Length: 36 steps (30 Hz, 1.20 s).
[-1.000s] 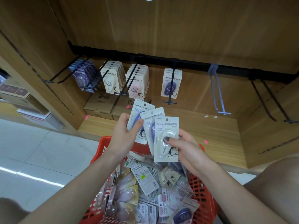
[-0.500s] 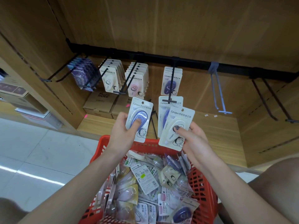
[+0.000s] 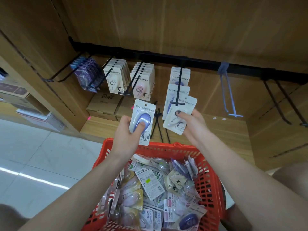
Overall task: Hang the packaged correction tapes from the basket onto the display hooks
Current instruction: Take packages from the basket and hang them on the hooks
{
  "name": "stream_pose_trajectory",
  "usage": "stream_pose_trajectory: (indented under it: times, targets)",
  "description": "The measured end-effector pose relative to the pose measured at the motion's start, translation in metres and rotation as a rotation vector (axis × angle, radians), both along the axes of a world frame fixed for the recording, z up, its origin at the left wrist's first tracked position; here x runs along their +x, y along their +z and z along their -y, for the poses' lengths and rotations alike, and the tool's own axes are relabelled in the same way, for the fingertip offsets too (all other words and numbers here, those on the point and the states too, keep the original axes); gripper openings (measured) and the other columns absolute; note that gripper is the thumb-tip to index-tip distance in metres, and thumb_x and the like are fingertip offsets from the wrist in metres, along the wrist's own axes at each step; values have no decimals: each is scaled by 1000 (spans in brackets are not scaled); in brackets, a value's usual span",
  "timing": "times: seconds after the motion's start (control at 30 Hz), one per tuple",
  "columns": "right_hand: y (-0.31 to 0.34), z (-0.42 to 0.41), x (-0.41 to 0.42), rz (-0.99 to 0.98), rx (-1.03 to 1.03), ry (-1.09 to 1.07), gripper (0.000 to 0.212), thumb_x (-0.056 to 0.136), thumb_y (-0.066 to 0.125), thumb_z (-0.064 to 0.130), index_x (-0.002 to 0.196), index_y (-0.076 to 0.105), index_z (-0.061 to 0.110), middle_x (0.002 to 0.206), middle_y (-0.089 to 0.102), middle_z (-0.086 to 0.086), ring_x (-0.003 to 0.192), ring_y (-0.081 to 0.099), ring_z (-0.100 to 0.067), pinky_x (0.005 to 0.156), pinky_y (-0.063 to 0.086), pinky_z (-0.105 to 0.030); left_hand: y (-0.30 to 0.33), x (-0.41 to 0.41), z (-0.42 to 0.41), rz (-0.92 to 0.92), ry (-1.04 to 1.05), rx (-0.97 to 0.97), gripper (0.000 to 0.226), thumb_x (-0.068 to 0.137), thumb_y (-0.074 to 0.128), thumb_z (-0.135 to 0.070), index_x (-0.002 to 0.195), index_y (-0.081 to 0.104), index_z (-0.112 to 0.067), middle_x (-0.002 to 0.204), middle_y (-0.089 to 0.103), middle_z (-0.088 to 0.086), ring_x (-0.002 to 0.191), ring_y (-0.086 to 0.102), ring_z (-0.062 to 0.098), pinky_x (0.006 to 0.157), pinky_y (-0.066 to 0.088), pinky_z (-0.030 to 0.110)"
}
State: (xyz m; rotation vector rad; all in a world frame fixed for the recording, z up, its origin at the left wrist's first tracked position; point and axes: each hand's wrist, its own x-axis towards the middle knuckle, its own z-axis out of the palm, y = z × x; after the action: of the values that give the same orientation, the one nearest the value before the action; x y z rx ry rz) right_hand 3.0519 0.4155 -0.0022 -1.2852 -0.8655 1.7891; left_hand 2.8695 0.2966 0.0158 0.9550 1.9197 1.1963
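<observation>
My left hand [image 3: 128, 134] grips one purple correction tape pack [image 3: 143, 120] above the red basket [image 3: 208, 184], thumb on its blister. My right hand [image 3: 191, 122] pinches a white correction tape pack [image 3: 180, 115] with a purple pack [image 3: 173, 100] behind it, both held up at the tip of the fourth display hook [image 3: 178, 90]. That hook carries purple packs [image 3: 180, 75] further back. The basket is full of several loose packs [image 3: 150, 185].
The black rail [image 3: 166, 57] holds hooks with purple packs [image 3: 85, 74], white packs [image 3: 115, 79] and pink packs [image 3: 143, 80]. A bare grey hook [image 3: 230, 95] and black hooks [image 3: 281, 104] hang to the right. Cardboard boxes [image 3: 103, 104] and loose black hooks [image 3: 158, 122] lie on the shelf.
Both hands have risen and separated. The right hand carried its two packs up to the tip of the fourth hook; the left hand keeps one purple pack lower left.
</observation>
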Motion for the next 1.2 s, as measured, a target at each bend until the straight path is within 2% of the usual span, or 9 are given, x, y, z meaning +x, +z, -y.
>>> stream_pose_trajectory:
  times: [0.1, 0.27, 0.4, 0.53, 0.63, 0.77, 0.87, 1.03, 1.2]
  targets:
    - [1, -25, -8, 28, 11, -14, 39, 100, 60, -4, 137, 57, 6, 128, 72, -14, 116, 71, -32, 103, 55, -57, -4, -2, 0, 3, -2, 5, 18, 101, 66, -37, 101, 53, -25, 103, 73, 4, 90, 75, 24, 80, 61, 56]
    - [4, -58, -19, 129, -10, -21, 39, 100, 61, -1, 136, 59, 13, 127, 73, -10, 111, 73, -30, 96, 59, -52, -6, -3, 0, 13, -32, 15, 18, 101, 66, -38, 104, 53, -25, 103, 76, -5, 83, 76, 7, 63, 60, 24]
    - [4, -59, -18, 169, -6, -24, 37, 100, 63, 1, 134, 60, 15, 125, 73, -9, 110, 72, -29, 95, 59, -50, -7, -5, -3, 46, -43, 19, 19, 101, 66, -37, 105, 52, -25, 104, 77, -3, 86, 77, 12, 71, 63, 37]
    - [-3, -28, -1, 107, -12, 40, 39, 100, 59, -2, 136, 60, 10, 128, 72, -15, 118, 69, -35, 105, 53, -55, -7, -10, -3, 110, -31, 83, 29, 103, 66, -26, 105, 37, -31, 105, 77, 1, 80, 78, 14, 57, 57, 27]
    - [-3, 3, 0, -8, -91, 159, 34, 100, 58, 2, 134, 62, 6, 130, 70, -20, 122, 67, -39, 108, 51, -57, -12, -14, -3, 88, -65, 83, 33, 105, 60, -17, 105, 31, -33, 110, 74, 0, 78, 75, 21, 66, 63, 43]
    - [6, 35, -12, -136, -116, 341, 24, 98, 55, -1, 115, 69, 6, 113, 76, -17, 105, 75, -33, 88, 63, -50, -14, -14, -1, -95, -95, 34, 19, 106, 57, -20, 96, 49, -34, 101, 65, -13, 57, 51, -1, 53, 40, 9]
    - [11, 50, -23, -82, -37, 386, 26, 98, 60, -2, 122, 67, 3, 119, 76, -15, 111, 73, -31, 93, 60, -50, -8, -7, 2, 115, -121, 45, 13, 106, 53, -28, 95, 60, -28, 98, 73, -18, 70, 64, -6, 64, 48, 16]
    - [25, 64, -43, -53, 55, 262, 26, 100, 64, 2, 126, 66, 1, 117, 76, -20, 110, 73, -38, 95, 59, -54, 0, -2, 9, 354, -193, 42, 51, 96, 42, -68, 130, 66, -38, 121, 74, -12, 114, 70, 8, 98, 52, 40]
    - [30, 66, -48, -73, 21, 235, 27, 105, 56, 7, 128, 64, -4, 119, 74, -24, 113, 71, -42, 98, 58, -57, -2, -5, 12, 255, -186, 109, 22, 104, 61, -41, 123, 66, -34, 110, 77, -14, 100, 75, 9, 86, 62, 37]
